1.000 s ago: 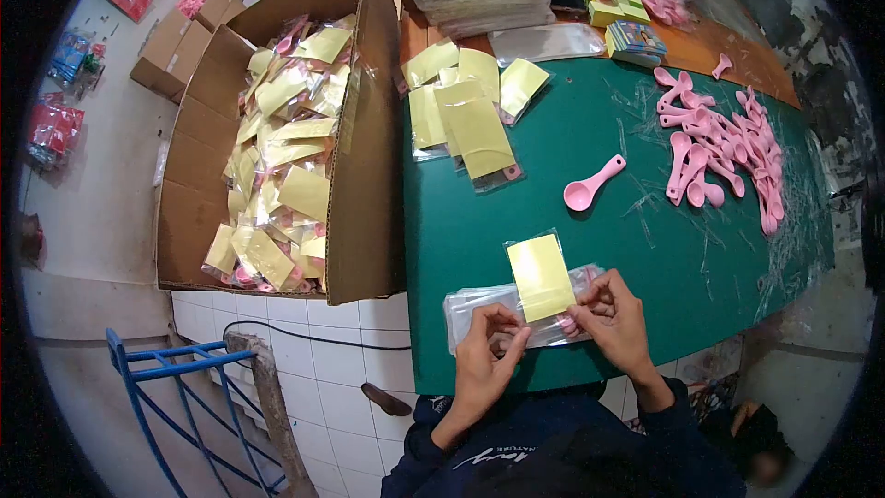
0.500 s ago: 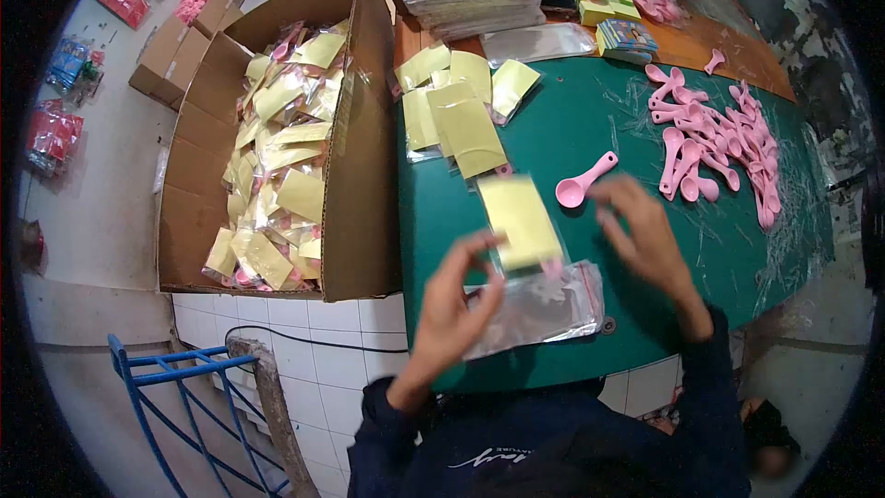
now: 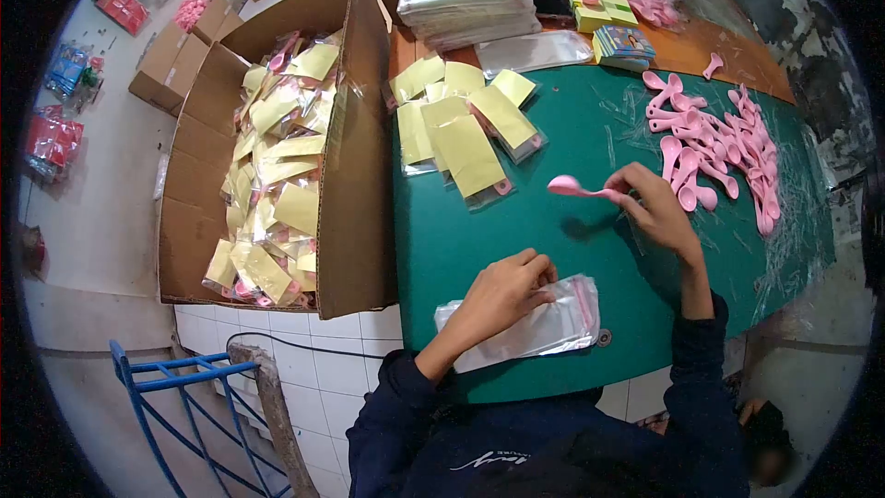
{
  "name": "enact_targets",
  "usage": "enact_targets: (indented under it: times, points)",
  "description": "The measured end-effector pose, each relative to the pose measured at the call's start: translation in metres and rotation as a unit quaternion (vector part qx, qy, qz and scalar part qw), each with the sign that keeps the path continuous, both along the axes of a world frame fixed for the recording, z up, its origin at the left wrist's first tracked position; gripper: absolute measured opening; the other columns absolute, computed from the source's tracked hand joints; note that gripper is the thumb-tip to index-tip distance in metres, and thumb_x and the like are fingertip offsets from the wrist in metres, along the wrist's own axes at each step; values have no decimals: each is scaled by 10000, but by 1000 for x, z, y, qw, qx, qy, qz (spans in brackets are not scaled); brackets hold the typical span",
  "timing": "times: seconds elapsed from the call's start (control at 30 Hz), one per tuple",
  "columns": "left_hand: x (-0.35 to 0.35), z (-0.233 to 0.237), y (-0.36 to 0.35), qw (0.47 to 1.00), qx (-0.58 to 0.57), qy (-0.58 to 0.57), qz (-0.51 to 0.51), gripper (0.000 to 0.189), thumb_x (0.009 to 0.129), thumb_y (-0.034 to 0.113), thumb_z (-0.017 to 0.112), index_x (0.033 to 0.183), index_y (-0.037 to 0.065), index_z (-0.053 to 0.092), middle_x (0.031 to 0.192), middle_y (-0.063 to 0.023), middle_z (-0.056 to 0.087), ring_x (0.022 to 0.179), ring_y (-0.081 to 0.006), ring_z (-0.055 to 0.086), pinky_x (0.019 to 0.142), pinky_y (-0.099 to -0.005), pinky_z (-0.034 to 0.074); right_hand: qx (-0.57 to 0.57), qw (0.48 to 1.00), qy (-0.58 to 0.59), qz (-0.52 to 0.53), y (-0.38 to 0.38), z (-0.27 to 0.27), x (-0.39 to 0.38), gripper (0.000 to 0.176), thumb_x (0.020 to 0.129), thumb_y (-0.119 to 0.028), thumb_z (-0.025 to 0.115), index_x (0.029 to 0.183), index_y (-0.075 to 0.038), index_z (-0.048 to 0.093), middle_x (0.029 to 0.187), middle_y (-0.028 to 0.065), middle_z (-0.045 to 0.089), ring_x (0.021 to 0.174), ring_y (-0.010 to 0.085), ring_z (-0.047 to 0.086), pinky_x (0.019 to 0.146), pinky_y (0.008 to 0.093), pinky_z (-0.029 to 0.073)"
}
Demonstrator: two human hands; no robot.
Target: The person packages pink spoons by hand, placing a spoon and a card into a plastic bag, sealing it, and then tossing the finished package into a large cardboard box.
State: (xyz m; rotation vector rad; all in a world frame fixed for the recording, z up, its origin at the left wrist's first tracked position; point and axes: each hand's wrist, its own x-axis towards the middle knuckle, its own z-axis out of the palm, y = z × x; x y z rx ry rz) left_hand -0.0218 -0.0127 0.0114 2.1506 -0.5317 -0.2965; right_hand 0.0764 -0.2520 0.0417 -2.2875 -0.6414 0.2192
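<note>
My right hand (image 3: 656,207) is closed on the handle of a pink measuring spoon (image 3: 567,186), holding it above the green table with the bowl pointing left. Below and to the left, my left hand (image 3: 512,295) lies over a stack of clear plastic bags (image 3: 562,323), fingers curled and pinching at the top bag; the fingertips are partly hidden. Beyond my hands, packed bags with yellow cards (image 3: 467,152) lie in an overlapping pile, pink spoon handles showing at some edges. A heap of loose pink spoons (image 3: 705,143) spreads on the right.
A large cardboard box (image 3: 355,157) full of packed yellow cards stands left of the table (image 3: 516,231). At the back are stacked clear bags (image 3: 470,5), yellow card stacks (image 3: 604,11) and printed cards (image 3: 625,44). A blue metal frame (image 3: 198,369) stands at lower left.
The packed yellow card near my left hand has joined the pile, farther away. My right hand has picked up the single spoon. My left hand has moved right onto the plastic bags.
</note>
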Motion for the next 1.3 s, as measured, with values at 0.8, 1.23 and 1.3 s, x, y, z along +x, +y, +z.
enact_targets:
  times: [0.8, 1.23, 1.3]
  points:
    - [9, 8, 30, 899, -330, 236, 167, 220, 865, 53, 578, 1040, 7, 454, 921, -160, 660, 838, -166, 639, 679, -249, 510, 249, 952, 155, -85, 20, 9, -26, 89, 856, -79, 575, 867, -2, 620, 741, -7, 566, 631, 37, 458, 540, 179, 352]
    - [11, 6, 19, 909, -353, 210, 66, 321, 866, 104, 587, 1164, 8, 512, 978, -100, 658, 919, -133, 611, 770, -253, 489, 126, 990, 51, 50, 42, 30, -41, 109, 808, -97, 615, 855, -2, 641, 793, 89, 621, 705, 161, 595, 626, 263, 452]
    - [13, 13, 13, 923, -327, 191, 74, 345, 870, 115, 582, 1193, 23, 501, 964, -86, 661, 929, -130, 605, 786, -257, 483, 162, 980, 104, 53, 49, 34, -43, 129, 820, -87, 615, 919, -5, 619, 817, 91, 636, 755, 144, 617, 649, 255, 479]
